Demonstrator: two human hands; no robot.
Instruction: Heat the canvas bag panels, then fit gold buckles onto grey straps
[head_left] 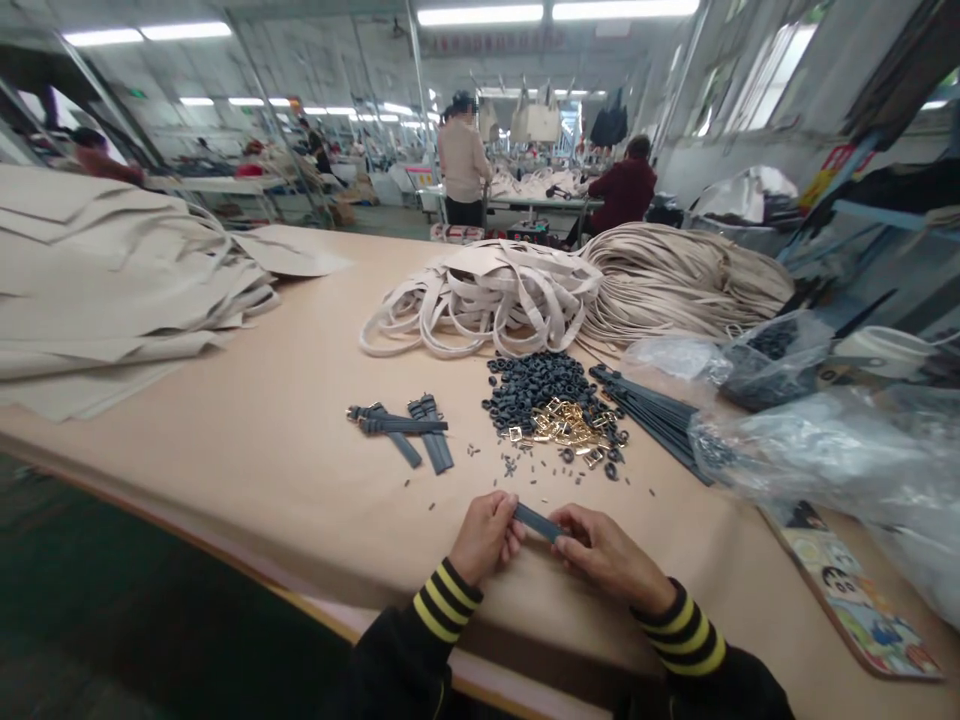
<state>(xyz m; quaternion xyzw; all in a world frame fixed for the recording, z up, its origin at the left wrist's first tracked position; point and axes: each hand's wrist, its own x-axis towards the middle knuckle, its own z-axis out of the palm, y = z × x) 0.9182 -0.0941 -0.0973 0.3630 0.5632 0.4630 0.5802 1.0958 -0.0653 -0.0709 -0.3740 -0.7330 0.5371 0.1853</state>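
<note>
A short dark grey strap [535, 522] is stretched between my hands just over the near part of the table. Its left end is pinched in my left hand [486, 535], and my right hand [611, 555] grips the other end. Beyond them lie gold buckles [566, 425] in front of a heap of dark strap loops [536, 380]. Tiny dark bits [511, 466] are scattered nearer to me. To the left rests a small group of dark straps with buckles fitted [397, 425], some crossing each other.
Long dark strips [652, 420] lie right of the heap, partly under clear plastic bags [810, 440]. Beige straps [495, 295] and a coiled bundle [682, 280] are behind. Beige sheets [97, 270] are stacked left. A cartoon-printed board [855, 590] lies at right. People work farther back.
</note>
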